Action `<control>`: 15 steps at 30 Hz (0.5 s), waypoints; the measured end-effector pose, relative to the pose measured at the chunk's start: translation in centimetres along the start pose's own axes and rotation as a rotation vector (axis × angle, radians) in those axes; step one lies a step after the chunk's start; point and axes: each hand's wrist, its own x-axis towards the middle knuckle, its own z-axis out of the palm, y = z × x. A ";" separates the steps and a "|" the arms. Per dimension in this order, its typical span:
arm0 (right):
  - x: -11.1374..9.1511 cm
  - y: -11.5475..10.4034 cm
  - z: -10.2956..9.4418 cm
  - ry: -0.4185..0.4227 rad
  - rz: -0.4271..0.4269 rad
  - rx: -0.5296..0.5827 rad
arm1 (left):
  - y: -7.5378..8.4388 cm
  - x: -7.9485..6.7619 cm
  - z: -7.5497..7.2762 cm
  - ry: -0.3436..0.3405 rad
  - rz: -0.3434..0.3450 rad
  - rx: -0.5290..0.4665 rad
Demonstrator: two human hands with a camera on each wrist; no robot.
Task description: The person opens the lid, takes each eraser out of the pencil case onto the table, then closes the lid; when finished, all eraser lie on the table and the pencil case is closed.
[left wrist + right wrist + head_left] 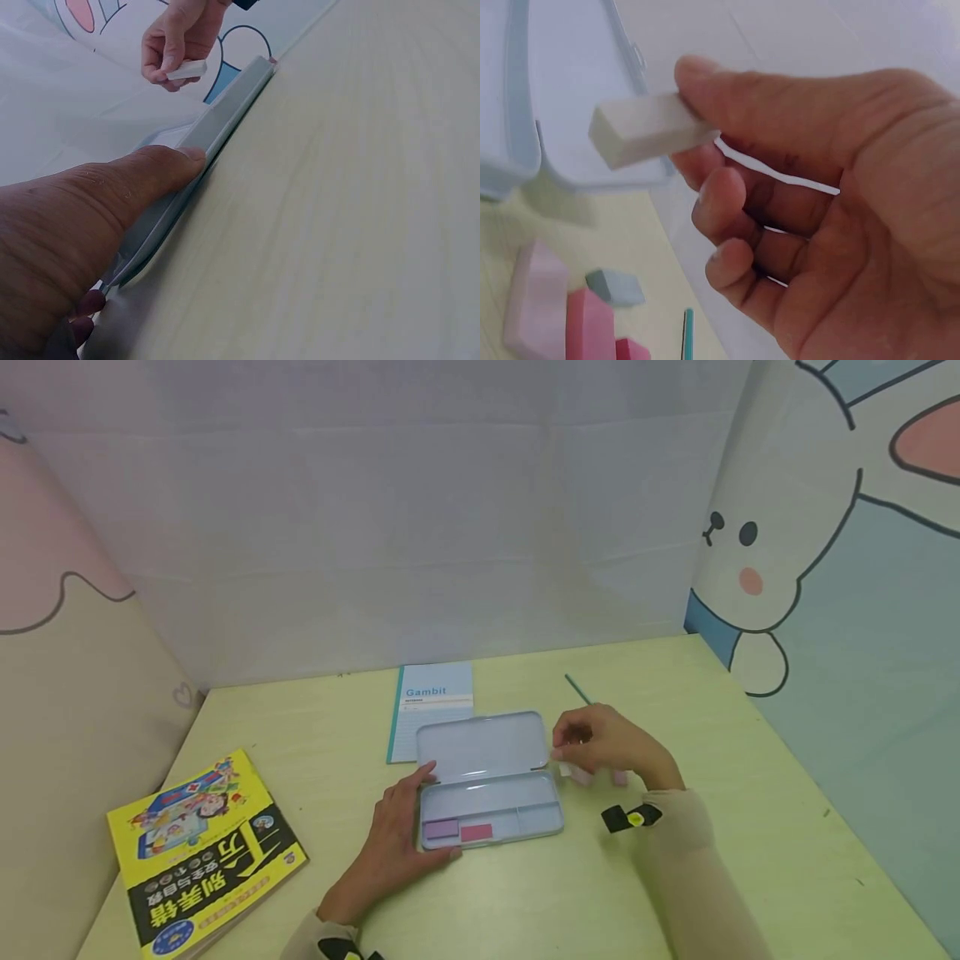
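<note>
An open light-blue pencil case [480, 747] lies mid-table with its lid folded back. In its front compartment sit a purple block [441, 828] and a pink block [476, 832]. My left hand [390, 839] grips the left end of the case, its thumb [169, 165] along the front wall and the fingers around the far side. Right of the lid, my right hand [611, 739] pinches a white eraser [649, 127] between thumb and index finger, raised above the table. The other fingers of that hand are curled loosely.
Below the right hand stand a pale pink block [536, 300], a pink block [589, 326] and a grey-green block [615, 287]. A teal pencil [577, 687] lies behind them. A notebook [435, 681] reaches under the lid; a yellow book [206, 852] lies left.
</note>
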 end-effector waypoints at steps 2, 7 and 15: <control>0.0 0.7 -0.3 0.034 0.025 -0.004 | 0.0 0.0 0.0 -0.002 -0.003 0.000; 0.3 2.3 -0.2 0.129 0.072 -0.022 | 0.0 0.0 0.0 -0.013 -0.014 -0.008; 1.2 3.2 0.8 0.166 0.153 -0.035 | 0.0 0.0 0.0 -0.020 -0.026 -0.006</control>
